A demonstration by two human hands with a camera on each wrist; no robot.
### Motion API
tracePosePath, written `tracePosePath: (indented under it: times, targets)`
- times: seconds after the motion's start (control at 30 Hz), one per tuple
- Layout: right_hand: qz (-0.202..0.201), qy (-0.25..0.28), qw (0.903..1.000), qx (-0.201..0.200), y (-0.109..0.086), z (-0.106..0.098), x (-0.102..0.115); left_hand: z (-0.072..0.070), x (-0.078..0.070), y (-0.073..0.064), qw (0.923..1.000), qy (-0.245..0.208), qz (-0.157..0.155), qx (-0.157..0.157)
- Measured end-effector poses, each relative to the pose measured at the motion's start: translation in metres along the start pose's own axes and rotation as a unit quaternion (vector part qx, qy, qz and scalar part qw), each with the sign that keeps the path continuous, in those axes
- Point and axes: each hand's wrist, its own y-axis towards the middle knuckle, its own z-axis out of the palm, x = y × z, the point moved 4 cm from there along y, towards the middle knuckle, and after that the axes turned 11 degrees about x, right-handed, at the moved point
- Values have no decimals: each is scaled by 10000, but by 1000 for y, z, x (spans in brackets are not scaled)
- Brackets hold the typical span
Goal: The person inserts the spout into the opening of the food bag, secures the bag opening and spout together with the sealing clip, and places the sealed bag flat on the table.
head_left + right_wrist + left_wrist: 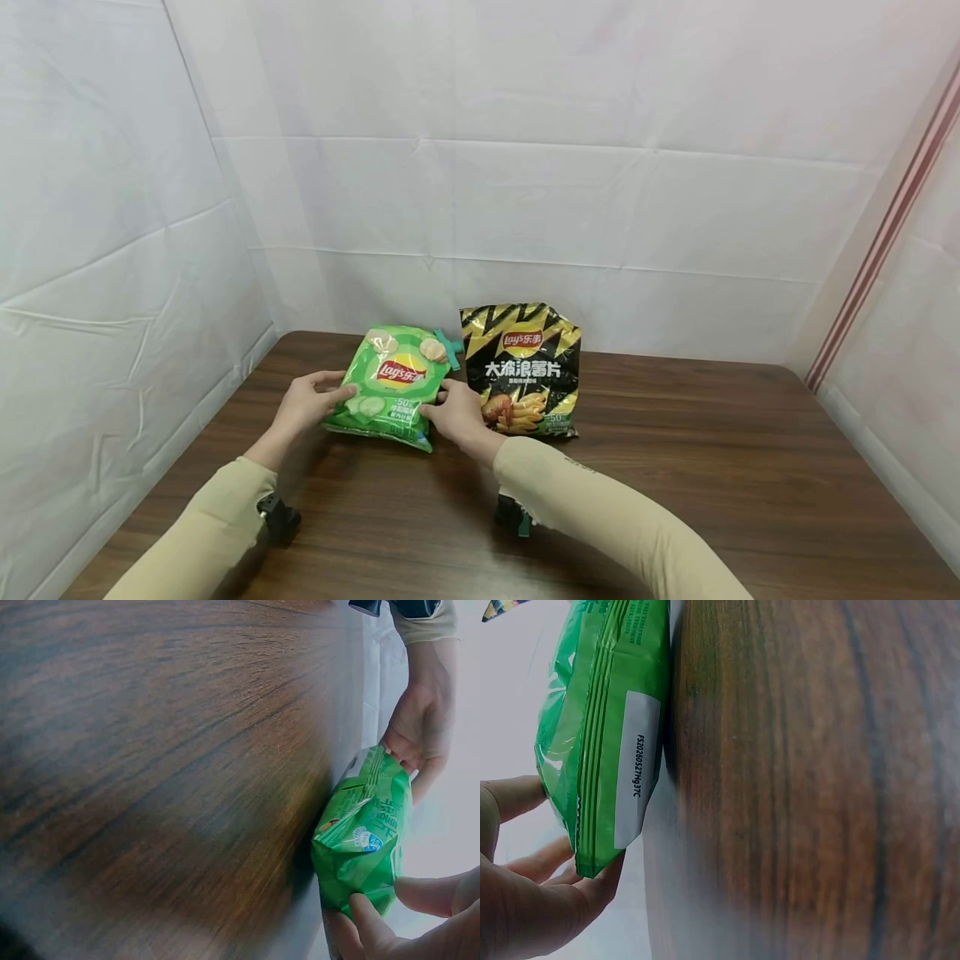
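Observation:
A green Lay's chip bag (386, 400) leans back at the left of the table, its printed front facing me. My left hand (303, 406) grips its left side, thumb on the front and fingers round behind. On the opposite side my right hand (459, 417) pinches the bag's edge between thumb and fingers. In the left wrist view, the bag's sealed end and white date label (636, 772) lie close over the wood. Both hands show at the bag in the right wrist view, one at each side.
A black and yellow Lay's bag (522, 379) stands right of the green one, near my right hand. Between their tops is a teal cross-shaped piece (452, 348). White cloth walls (525, 208) enclose the dark wooden table (675, 467) at the back and sides.

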Motion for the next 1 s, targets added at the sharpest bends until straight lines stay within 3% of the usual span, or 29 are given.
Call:
tracePosePath:
  times: [0.33, 0.7, 0.83, 1.0]
  targets:
    - [128, -65, 9997, 180, -1, -3, 0, 1, -4, -1, 9995, 264, -150, -55]
    - [157, -362, 9987, 308, -5, -12, 6, -1, -6, -5, 9986, 508, -42, -114]
    - [93, -393, 9984, 401, -9, -16, 9, -4, -10, -10, 9971, 702, -8, -309]
    - [-34, 82, 9976, 690, -16, -23, 13, -4, -21, -19, 9930, 838, 305, -774]
